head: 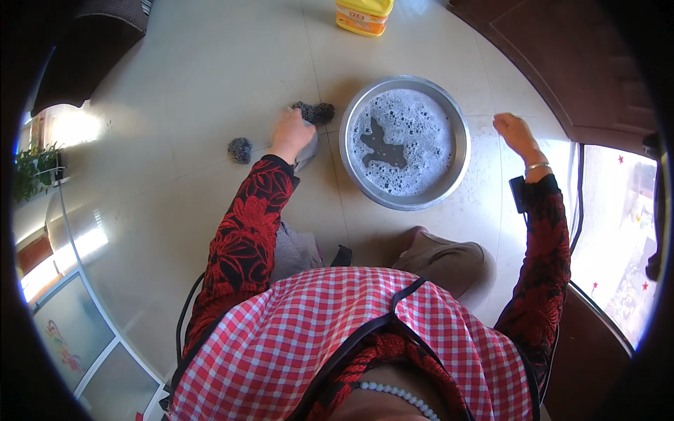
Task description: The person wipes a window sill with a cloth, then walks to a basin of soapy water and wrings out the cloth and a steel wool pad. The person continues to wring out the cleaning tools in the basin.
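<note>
My left hand (293,136), slightly blurred, is closed over a grey fabric item (307,153) on the tiled floor. Dark fuzzy material (316,112) shows just beyond my knuckles; whether it is part of that item I cannot tell. A smaller fuzzy grey clump (240,150) lies apart, to the left of this hand. Right of my left hand stands a round metal basin (405,203) of water, mostly covered with white suds (421,126). My right hand (516,134) is raised to the right of the basin, fingers curled, with nothing visible in it.
A yellow and orange plastic tub (363,18) with writing stands beyond the basin. Dark brown furniture (558,63) is at the upper right, a dark upholstered seat (89,47) at the upper left. My bent knee (447,263) is close to the basin's near rim.
</note>
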The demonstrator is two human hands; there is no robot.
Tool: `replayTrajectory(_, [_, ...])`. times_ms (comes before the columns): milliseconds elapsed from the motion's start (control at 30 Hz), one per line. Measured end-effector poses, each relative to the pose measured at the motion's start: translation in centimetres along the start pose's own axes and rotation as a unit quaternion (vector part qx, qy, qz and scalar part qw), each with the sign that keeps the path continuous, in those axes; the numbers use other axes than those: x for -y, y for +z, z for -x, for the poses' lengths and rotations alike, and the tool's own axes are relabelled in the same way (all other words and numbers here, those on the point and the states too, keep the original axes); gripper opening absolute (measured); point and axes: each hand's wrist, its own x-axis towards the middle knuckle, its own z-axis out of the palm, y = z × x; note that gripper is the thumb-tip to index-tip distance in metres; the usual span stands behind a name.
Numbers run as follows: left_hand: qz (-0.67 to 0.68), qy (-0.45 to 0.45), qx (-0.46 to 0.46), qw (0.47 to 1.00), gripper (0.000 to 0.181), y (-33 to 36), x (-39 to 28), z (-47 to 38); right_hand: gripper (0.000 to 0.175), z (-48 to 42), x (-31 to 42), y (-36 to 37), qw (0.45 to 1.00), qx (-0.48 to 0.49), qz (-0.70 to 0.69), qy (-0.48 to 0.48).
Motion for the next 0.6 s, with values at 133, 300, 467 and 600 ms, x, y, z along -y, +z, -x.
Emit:
replayTrajectory(133, [0.128,-0.005,0.109,0.986,0.055,4.3,-2.4,1.0,0.037,0.4,-6.2,6.3,0.989,0.066,-0.078,0.107])
replayTrajectory(300, [0.270,-0.127,0.160,0.941,0.052,8.3,-5.0,3.8,0.052,-0.1,-8.1,14.6,0.965,0.023,-0.166,0.203])
replayTrajectory(467, [0.281,-0.142,0.141,0.939,0.044,8.6,-4.9,4.5,0.049,-0.7,-6.9,16.7,0.904,-0.055,-0.312,0.286])
replayTrajectory(600, [0.276,-0.136,0.139,0.941,0.044,8.9,-4.4,4.1,0.041,-1.0,-4.8,16.8,0.986,-0.161,-0.031,-0.016])
